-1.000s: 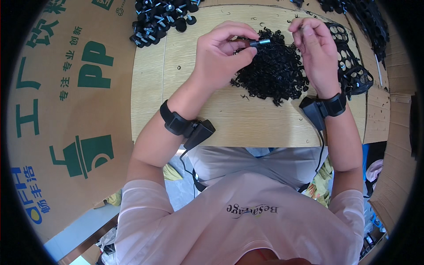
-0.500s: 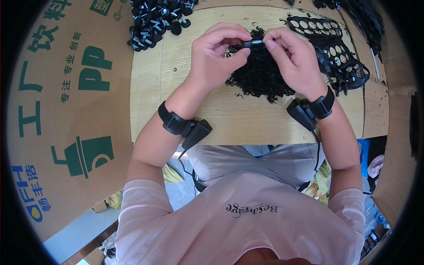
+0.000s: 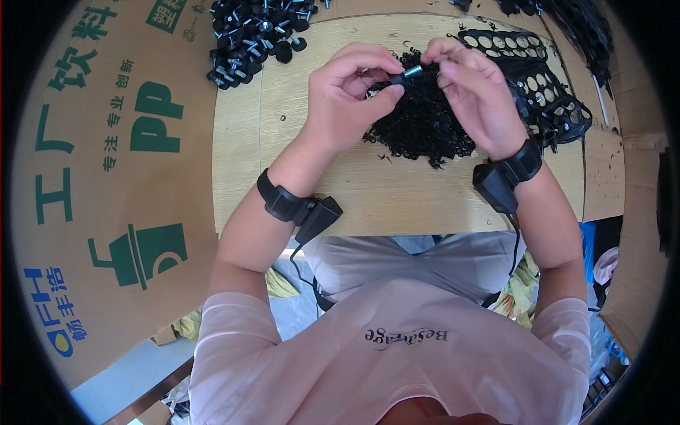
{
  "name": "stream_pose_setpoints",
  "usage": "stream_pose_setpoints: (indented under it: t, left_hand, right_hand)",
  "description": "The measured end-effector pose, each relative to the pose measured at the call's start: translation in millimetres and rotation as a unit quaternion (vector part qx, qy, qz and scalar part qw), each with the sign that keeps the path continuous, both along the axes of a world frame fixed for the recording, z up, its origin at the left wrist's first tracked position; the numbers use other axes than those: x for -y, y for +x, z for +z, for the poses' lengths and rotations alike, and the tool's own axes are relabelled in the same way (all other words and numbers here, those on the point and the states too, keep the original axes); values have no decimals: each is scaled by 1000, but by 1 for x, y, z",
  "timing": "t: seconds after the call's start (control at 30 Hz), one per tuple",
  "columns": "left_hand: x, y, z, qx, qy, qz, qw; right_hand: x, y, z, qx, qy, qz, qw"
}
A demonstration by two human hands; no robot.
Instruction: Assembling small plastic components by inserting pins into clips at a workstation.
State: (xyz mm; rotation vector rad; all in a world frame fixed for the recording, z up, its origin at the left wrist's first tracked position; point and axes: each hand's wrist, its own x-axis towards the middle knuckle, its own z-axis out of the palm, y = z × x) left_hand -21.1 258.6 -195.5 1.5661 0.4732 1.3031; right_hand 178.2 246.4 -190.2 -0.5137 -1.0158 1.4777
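Observation:
Between the thumb and fingers of my left hand (image 3: 347,95) is a small bolt (image 3: 413,71) with a black head and a bare metal shank pointing right. My right hand (image 3: 480,99) is just right of the shank and apart from it, thumb and fingertips drawn together. Whether a small piece sits in that pinch is too blurred to tell. Below both hands lies a heap of small black curled pieces (image 3: 418,131), partly hidden by my fingers.
Many black-headed bolts (image 3: 258,42) are piled at the far left of the wooden table (image 3: 340,202). Black sheets with round holes (image 3: 549,88) lie at the right. Cardboard walls (image 3: 152,191) flank the table. Cables hang from the black devices (image 3: 319,218) strapped to my wrists.
My right hand has come off the bolt's shank and moved slightly right, its fingers turning. My left hand still grips the bolt, now tilted a little more.

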Motion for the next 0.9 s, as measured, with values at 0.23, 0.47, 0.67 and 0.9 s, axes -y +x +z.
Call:
stream_pose_setpoints:
  t: [0.23, 0.47, 0.67, 0.9]
  left_hand:
    - [0, -3, -2, -19, 15, 4, 1000]
    - [1, 0, -3, -59, 33, 13, 998]
    - [1, 0, -2, -60, 39, 13, 997]
    - [0, -4, -2, -68, 28, 15, 997]
  right_hand:
    - [-5, 14, 10, -143, -33, 101, 984]
    - [-7, 20, 3, -157, -44, 47, 985]
    - [-6, 23, 8, -220, -55, 49, 973]
    - [-8, 18, 6, 1, 6, -21, 1000]
